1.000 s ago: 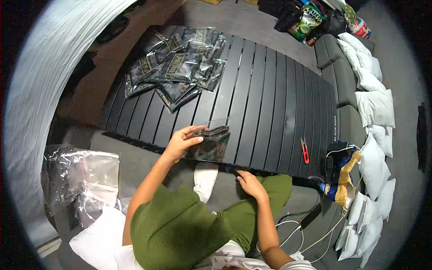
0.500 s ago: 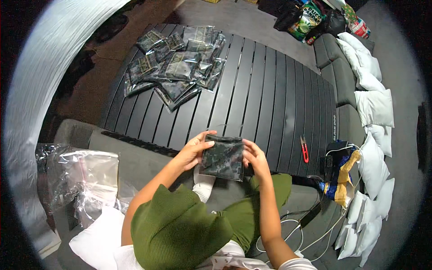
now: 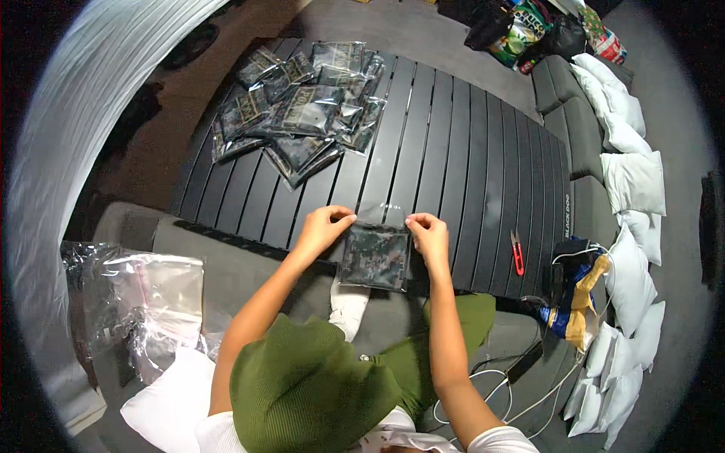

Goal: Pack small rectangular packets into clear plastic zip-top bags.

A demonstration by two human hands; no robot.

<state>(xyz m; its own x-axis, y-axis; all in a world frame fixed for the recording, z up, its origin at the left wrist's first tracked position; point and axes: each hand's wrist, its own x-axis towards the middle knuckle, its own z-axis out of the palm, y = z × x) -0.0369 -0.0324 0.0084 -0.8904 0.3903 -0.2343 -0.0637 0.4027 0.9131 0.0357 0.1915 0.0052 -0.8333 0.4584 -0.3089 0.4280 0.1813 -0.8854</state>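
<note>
Left hand (image 3: 326,229) and right hand (image 3: 430,238), apart, pinch the packet (image 3: 374,257) by its upper sides — at the six o'clock edge of the table (image 3: 462,174) — pile (image 3: 302,113) toward eleven, snips (image 3: 517,255) at three.

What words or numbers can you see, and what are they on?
I won't copy words, but lettering shows here:
Gold lettering: piled camouflage packets.
Pale lettering: black slatted table, right edge.
Large lettering: green-and-white bag at the back; its smaller print is too blurred.
None readable: held camouflage packet between left hand and right hand.
</note>
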